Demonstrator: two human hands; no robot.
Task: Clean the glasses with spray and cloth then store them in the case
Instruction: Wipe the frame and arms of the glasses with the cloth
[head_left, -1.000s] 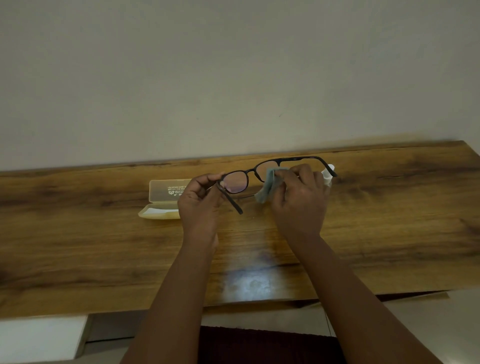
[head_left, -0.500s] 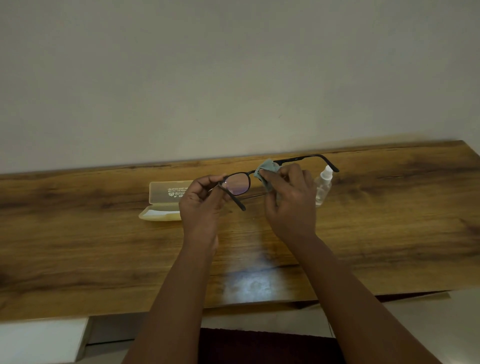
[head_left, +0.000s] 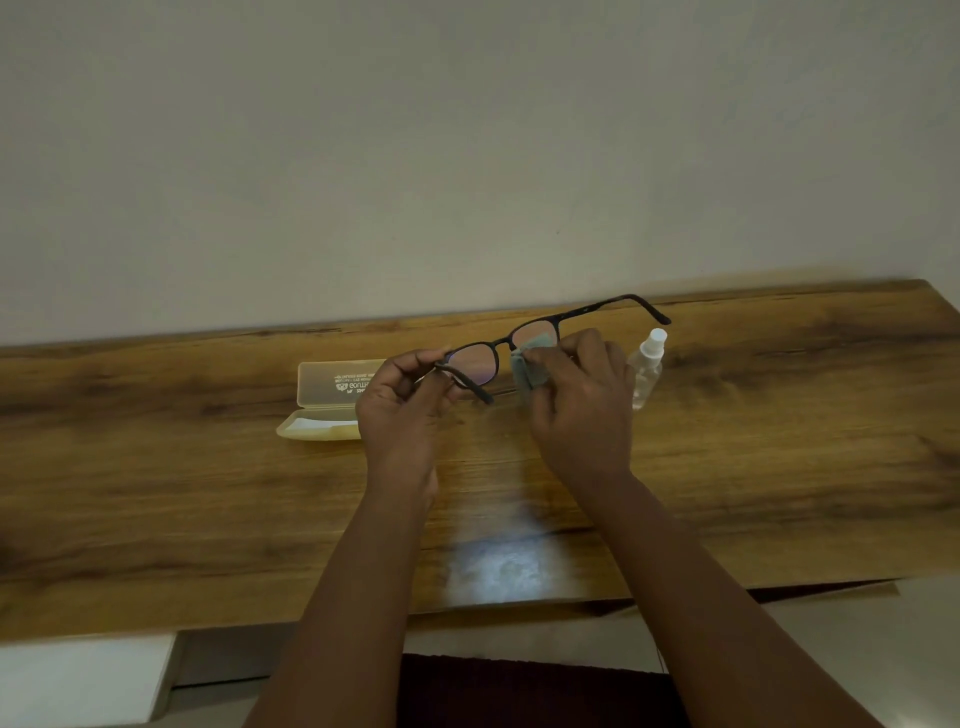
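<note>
Dark-framed glasses (head_left: 582, 310) are held above the wooden table, temples unfolded. My left hand (head_left: 402, 410) pinches the frame at its left hinge corner. My right hand (head_left: 582, 410) pinches a grey-green cloth (head_left: 530, 364) around the right lens, which the cloth partly hides. The left lens shows clear. A pale yellow glasses case (head_left: 324, 402) lies open on the table to the left, partly behind my left hand. A small clear spray bottle (head_left: 647, 369) stands just right of my right hand.
The wooden table (head_left: 156, 493) runs along a plain wall, its far edge right behind the glasses. A bright glare patch lies near the front edge. Below the table edge, a white surface shows at left and dark red fabric in the middle.
My right hand with the cloth shifted along the right lens, toward the bridge and then slightly back down. The spray bottle came into full view. My left hand held still.
</note>
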